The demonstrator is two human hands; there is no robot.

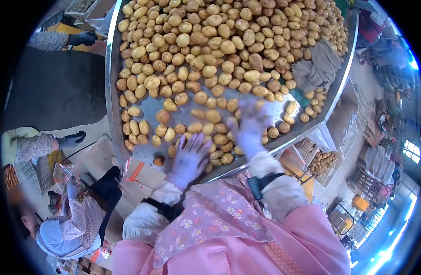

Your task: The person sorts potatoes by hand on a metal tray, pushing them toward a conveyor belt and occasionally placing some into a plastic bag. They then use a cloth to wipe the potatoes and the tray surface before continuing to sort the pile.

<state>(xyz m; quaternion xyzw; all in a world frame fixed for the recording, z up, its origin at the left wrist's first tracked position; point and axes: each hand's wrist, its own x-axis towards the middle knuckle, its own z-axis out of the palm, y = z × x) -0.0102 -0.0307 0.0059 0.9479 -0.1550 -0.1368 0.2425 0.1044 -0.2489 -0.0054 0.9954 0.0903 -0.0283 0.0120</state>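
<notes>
See left hand [190, 158] and right hand [250, 123] spread open, blur on right, over potatoes [227, 46] by near edge of metal table [146, 111]. Best press lightly, roll potatoes singly, expose every side.

No text, label, brand, number or sign could be read. Left hand [188, 159], between seven and eight o'clock from view's centre: no legible print on glove. Right hand [250, 130], near three: blurred, nothing legible. Left wristband [162, 208], seven o'clock, and right wristband [255, 187], between four and five: no readable markings. Red strip [136, 172], eight o'clock: no lettering made out.
</notes>
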